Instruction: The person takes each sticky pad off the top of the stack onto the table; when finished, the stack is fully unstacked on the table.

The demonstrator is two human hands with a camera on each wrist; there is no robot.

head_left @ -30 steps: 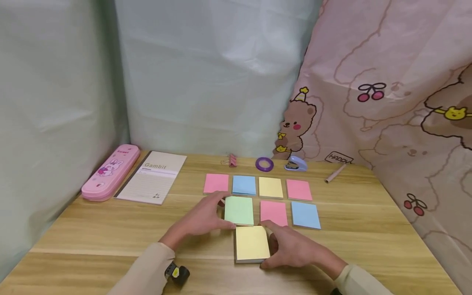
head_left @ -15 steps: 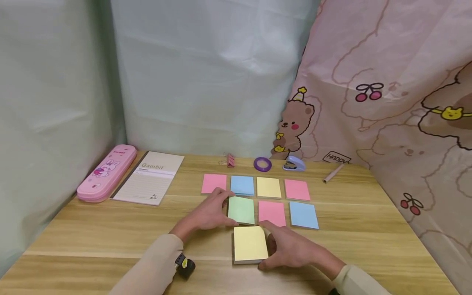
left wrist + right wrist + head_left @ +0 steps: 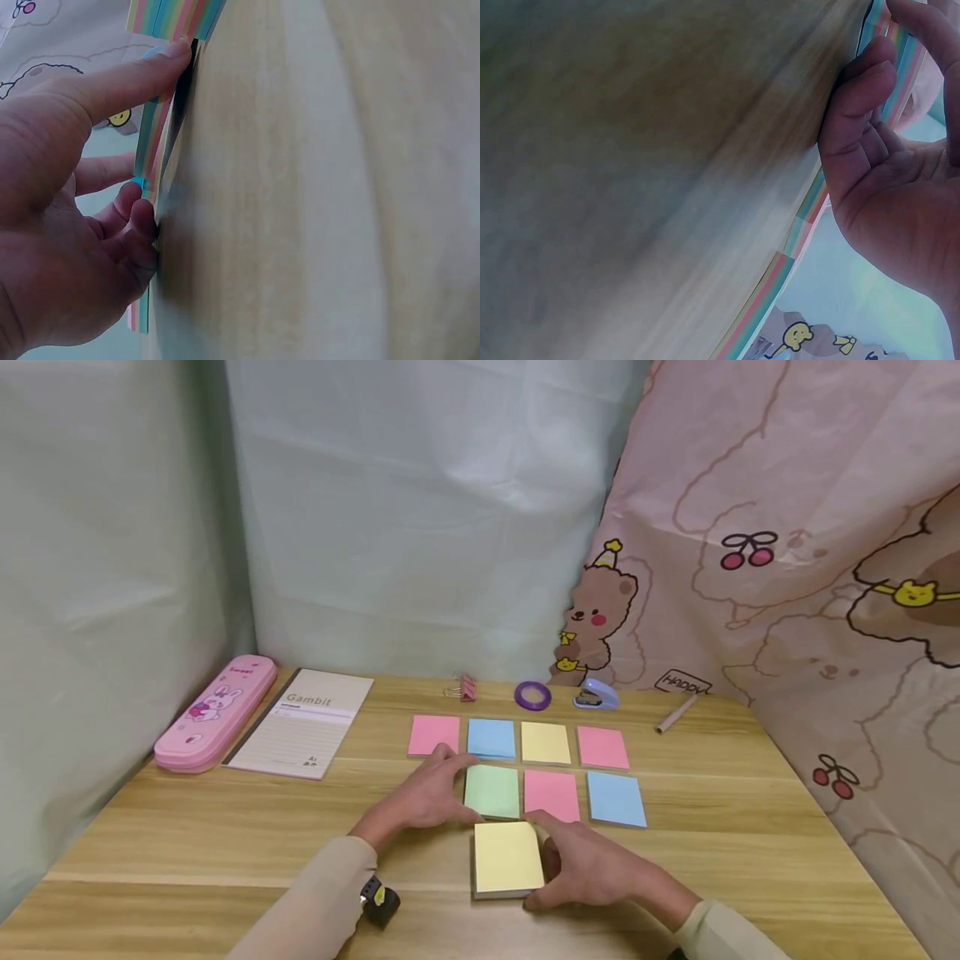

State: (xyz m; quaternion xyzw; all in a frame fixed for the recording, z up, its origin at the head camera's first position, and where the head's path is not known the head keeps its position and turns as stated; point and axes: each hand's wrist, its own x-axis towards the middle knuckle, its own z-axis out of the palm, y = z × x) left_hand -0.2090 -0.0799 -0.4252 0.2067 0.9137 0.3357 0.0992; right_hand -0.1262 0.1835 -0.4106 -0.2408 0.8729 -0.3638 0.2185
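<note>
My left hand (image 3: 431,793) holds a green sticky note pad (image 3: 492,792) by its left side, thumb at the near edge and a finger at the far edge. In the left wrist view the thumb touches the pad's striped side (image 3: 152,139). My right hand (image 3: 588,864) grips a thicker yellow sticky note pad (image 3: 507,857) from the right, thumb at its near corner and index finger at its far corner. This pad lies nearest me, just below the green one. Right of the green pad are a pink pad (image 3: 551,795) and a blue pad (image 3: 616,799).
Behind lies a row of pink (image 3: 434,735), blue (image 3: 491,739), yellow (image 3: 546,743) and pink (image 3: 603,747) pads. Farther back are a binder clip (image 3: 468,687), purple tape roll (image 3: 532,696), stapler (image 3: 596,694) and pen (image 3: 677,713). A notebook (image 3: 303,722) and pencil case (image 3: 216,713) sit left.
My left hand has slid the green pad slightly right, closer to the pink pad beside it. The right hand keeps its hold on the yellow pad. The head view has shifted a little.
</note>
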